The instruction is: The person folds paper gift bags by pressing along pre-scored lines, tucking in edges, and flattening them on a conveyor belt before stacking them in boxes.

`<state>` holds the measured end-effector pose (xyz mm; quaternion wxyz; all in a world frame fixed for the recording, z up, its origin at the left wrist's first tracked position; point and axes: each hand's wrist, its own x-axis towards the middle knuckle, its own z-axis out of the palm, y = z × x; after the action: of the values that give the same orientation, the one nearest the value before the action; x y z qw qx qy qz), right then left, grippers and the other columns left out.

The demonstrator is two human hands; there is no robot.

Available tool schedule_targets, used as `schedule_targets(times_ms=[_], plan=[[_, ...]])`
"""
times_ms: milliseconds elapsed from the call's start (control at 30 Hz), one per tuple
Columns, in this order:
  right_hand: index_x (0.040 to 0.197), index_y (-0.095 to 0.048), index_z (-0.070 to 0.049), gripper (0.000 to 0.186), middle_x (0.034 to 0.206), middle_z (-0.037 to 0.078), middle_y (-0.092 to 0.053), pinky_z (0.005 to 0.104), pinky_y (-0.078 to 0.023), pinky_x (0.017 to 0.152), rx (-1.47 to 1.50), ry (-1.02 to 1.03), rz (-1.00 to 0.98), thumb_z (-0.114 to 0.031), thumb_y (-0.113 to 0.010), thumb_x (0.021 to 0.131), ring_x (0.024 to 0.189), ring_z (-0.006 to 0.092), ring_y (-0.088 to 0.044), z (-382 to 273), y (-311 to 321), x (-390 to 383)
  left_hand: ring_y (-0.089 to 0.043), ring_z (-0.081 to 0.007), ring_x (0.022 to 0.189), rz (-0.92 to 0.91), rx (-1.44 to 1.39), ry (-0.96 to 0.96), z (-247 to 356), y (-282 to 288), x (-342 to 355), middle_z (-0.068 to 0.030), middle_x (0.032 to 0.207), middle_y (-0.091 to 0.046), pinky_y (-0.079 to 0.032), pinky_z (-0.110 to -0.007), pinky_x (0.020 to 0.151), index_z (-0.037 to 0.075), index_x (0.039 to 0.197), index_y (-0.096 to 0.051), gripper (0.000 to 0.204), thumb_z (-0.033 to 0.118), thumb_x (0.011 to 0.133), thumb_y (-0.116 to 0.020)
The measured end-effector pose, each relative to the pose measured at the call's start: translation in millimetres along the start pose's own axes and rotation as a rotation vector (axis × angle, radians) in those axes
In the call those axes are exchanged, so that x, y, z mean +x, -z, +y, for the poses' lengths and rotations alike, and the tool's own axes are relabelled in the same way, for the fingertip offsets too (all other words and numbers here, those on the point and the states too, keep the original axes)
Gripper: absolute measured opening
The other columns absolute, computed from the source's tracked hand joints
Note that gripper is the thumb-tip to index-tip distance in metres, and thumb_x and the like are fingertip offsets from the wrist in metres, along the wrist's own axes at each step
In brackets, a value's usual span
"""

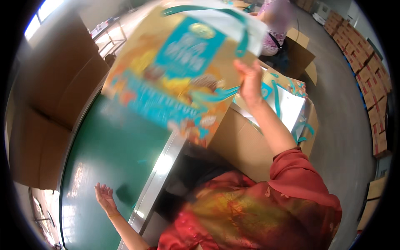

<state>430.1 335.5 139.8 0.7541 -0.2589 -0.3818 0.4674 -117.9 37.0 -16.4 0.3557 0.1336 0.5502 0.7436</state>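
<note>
A tan and turquoise gift bag (183,79) with a printed food pattern and turquoise ribbon handles hangs in the air at the top middle, smeared by motion. My right hand (252,83) is closed on its right edge, beside the ribbon. Over the green work surface (121,137) at the lower left, my left hand (106,200) is held out with its fingers apart and nothing in it. Right of my right forearm, more such gift bags (289,102) with turquoise ribbons stand in an opened cardboard box (246,146).
A metal rail (160,168) edges the green surface on its right. Large cardboard boxes (62,96) stand along its left side. Another person (275,29) is at the top, near an opened carton (298,50). Stacked cartons (364,71) line the far right beyond the grey floor.
</note>
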Motion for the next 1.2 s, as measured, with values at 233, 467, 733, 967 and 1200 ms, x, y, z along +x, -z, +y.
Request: schedule_targets(times_ms=[233, 467, 733, 967, 1200], plan=[[0.116, -0.05, 0.003, 0.033, 0.107, 0.015, -0.061, 0.0397, -0.051, 0.087, 0.119, -0.051, 0.628, -0.017, -0.058, 0.09, 0.098, 0.0255, -0.06, 11.5, 196.5, -26.2, -0.057, -0.0143, 0.074, 0.019, -0.039, 0.014, -26.7, -22.7, 3.2, -0.0035, 0.086, -0.061, -0.05, -0.029, 0.064, 0.007, 0.113, -0.058, 0.033, 0.03, 0.09, -0.062], [0.118, -0.046, 0.007, 0.037, 0.113, 0.022, -0.059, 0.0418, -0.054, 0.085, 0.121, -0.362, 0.734, -0.022, -0.041, 0.095, 0.1, 0.0315, -0.062, 95.2, 281.1, -43.5, -0.057, -0.0131, 0.066, 0.034, 0.11, -0.023, -24.9, -61.9, -31.0, -0.0019, 0.078, -0.06, -0.047, -0.027, 0.058, 0.008, 0.104, -0.058, 0.024, 0.026, 0.088, -0.064], [0.118, -0.045, 0.009, 0.035, 0.111, 0.022, -0.058, 0.0426, -0.054, 0.086, 0.165, -0.303, 0.73, -0.015, -0.046, 0.093, 0.1, 0.0336, -0.062, 110.0, 273.0, 5.2, -0.053, -0.009, 0.064, 0.045, 0.261, -0.097, -44.3, -72.4, -38.9, -0.0007, 0.076, -0.057, -0.043, -0.022, 0.057, 0.006, 0.101, -0.058, 0.02, 0.023, 0.091, -0.061], [0.12, -0.039, 0.012, 0.042, 0.109, 0.024, -0.058, 0.0446, -0.053, 0.087, 0.122, -0.237, 0.654, -0.016, -0.052, 0.092, 0.099, 0.0367, -0.063, 117.9, 238.4, -5.0, -0.051, -0.0073, 0.066, 0.149, 0.484, -0.188, -53.5, -90.9, -48.2, 0.0, 0.074, -0.057, -0.039, -0.021, 0.057, 0.004, 0.096, -0.06, 0.015, 0.018, 0.09, -0.06], [0.115, -0.045, 0.01, 0.051, 0.106, 0.023, -0.061, 0.0464, -0.054, 0.084, 0.074, -0.523, 0.709, -0.036, -0.05, 0.094, 0.1, 0.0334, -0.063, 150.5, 285.8, -1.0, -0.047, -0.0056, 0.066, 0.149, 0.526, -0.209, -64.1, -91.8, -48.4, 0.0022, 0.074, -0.055, -0.037, -0.02, 0.058, 0.004, 0.092, -0.06, 0.006, 0.009, 0.088, -0.06]])
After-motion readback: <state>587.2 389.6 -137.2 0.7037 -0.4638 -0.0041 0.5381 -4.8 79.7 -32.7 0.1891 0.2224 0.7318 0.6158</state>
